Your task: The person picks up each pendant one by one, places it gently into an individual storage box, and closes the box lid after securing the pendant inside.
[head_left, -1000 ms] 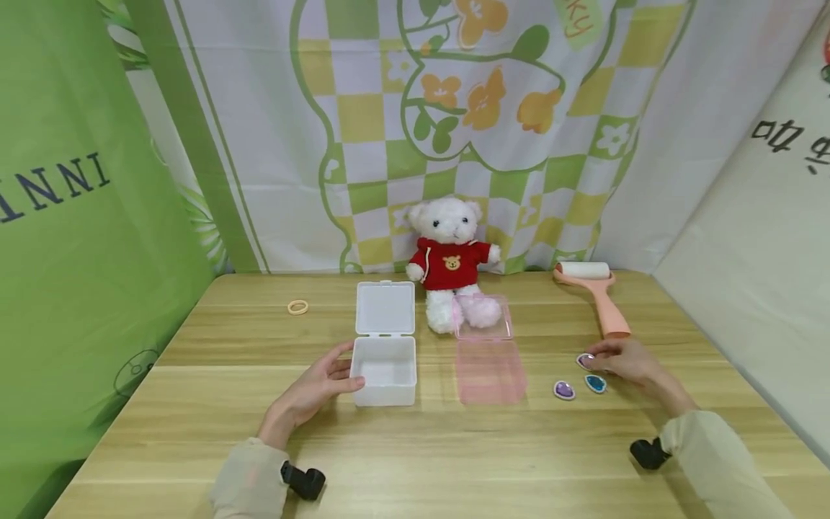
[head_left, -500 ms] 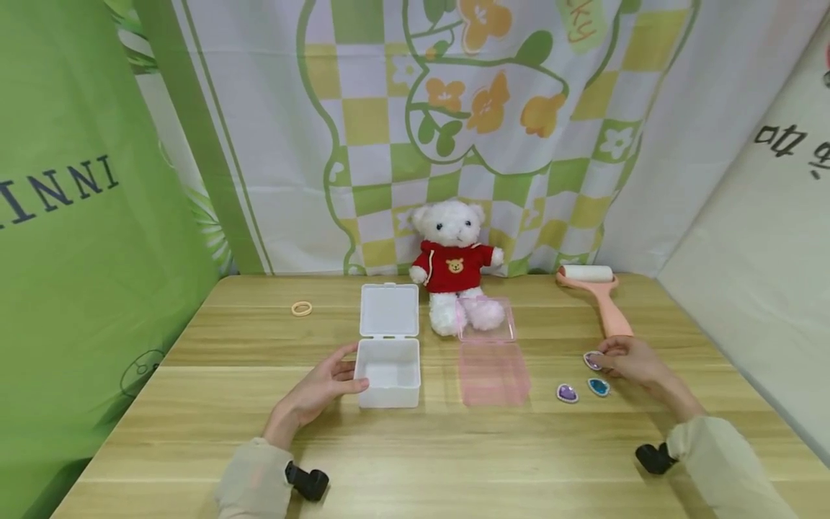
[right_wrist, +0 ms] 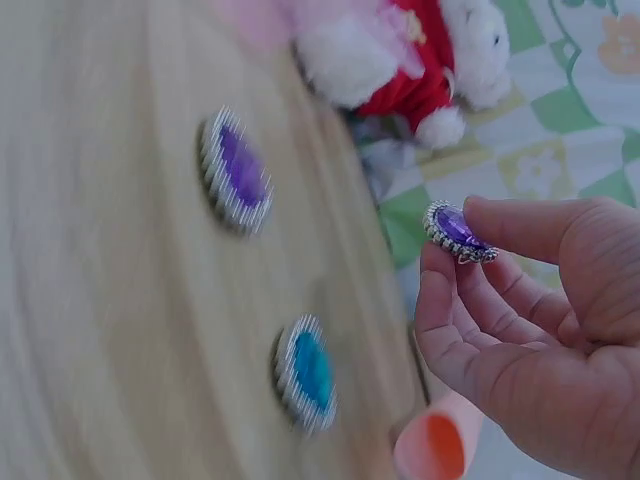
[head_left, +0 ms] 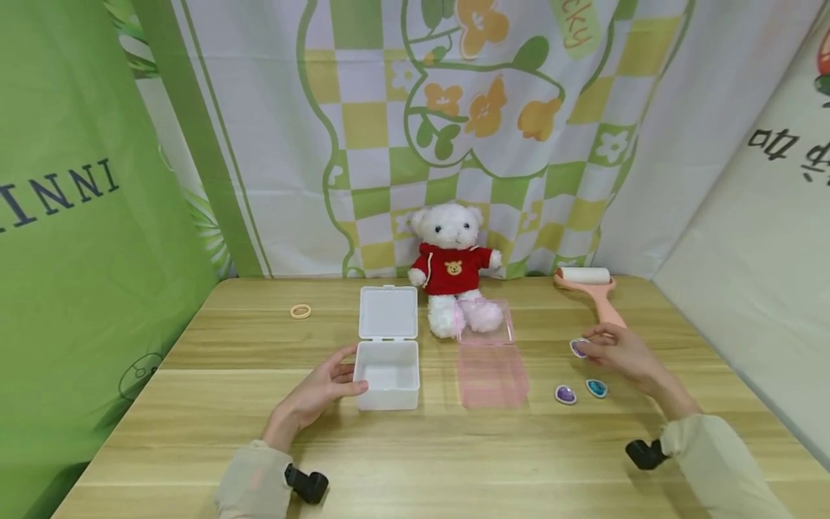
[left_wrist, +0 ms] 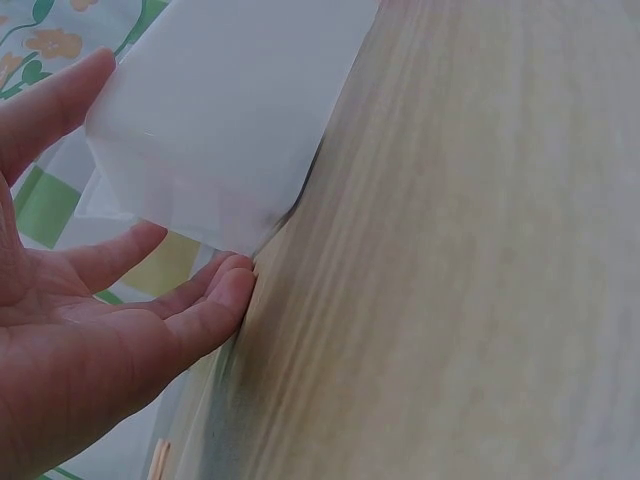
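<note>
In the head view the left hand (head_left: 322, 393) rests on the left side of an open white box (head_left: 387, 398), its thumb at the front rim; the left wrist view shows the fingertips touching the box (left_wrist: 230, 100). Thumb and fingers of the right hand (head_left: 625, 359) pinch a purple gem with a beaded silver edge (head_left: 579, 348), seen raised off the table in the right wrist view as a purple gem (right_wrist: 457, 229). Nearer the front lie another purple gem (head_left: 565, 394) and a blue gem (head_left: 596, 388). An open pink translucent box (head_left: 493, 378) stands right of the white one.
A white teddy bear in a red hoodie (head_left: 452, 270) sits at the back, its feet behind the pink lid. The lint roller (head_left: 586, 277) lies at the back right, its handle reaching toward the right hand. A small orange ring (head_left: 300, 311) is at the back left.
The right hand has lifted the purple gem off the table and moved it slightly left and back. The left hand stays at the white box.
</note>
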Action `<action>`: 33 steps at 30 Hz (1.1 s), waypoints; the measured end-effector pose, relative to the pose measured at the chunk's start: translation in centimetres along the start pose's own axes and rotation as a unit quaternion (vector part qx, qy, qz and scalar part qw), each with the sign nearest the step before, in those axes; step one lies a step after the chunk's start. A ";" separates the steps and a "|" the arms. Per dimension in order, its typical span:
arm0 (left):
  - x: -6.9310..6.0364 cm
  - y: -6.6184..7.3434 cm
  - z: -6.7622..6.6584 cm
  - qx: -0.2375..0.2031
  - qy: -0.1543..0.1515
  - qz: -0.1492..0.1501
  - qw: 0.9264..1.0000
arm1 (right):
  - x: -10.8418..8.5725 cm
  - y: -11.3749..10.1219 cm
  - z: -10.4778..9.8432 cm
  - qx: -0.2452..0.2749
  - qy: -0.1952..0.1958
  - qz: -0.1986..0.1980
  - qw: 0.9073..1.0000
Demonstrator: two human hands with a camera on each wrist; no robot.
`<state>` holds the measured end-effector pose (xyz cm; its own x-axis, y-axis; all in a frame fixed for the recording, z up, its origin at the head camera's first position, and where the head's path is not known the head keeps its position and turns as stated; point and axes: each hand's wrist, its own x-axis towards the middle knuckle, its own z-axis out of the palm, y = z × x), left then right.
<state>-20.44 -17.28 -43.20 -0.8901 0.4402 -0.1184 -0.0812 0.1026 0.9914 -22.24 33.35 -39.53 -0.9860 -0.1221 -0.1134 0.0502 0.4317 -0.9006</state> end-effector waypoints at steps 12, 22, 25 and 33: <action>-0.1 -0.3 0.0 -0.002 -0.001 0.003 1.000 | 0.2 -3.9 4.0 0.082 -0.042 -0.048 0.995; -0.1 -0.2 -0.1 0.000 0.005 0.001 1.000 | 1.3 -6.9 7.8 0.090 -0.062 -0.074 0.991; -0.2 -0.3 -0.2 0.000 0.004 0.000 1.000 | 1.6 -7.8 9.6 0.096 -0.073 -0.083 0.989; 0.1 -0.1 0.0 0.004 0.001 0.003 1.000 | 2.8 -9.7 13.3 0.106 -0.108 -0.102 0.983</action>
<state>-20.49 -17.25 -43.31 -0.8913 0.4393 -0.1123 -0.0722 0.1069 0.9916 -23.34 16.89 -36.69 -0.9234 -0.3836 0.0133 -0.0909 0.1850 -0.9785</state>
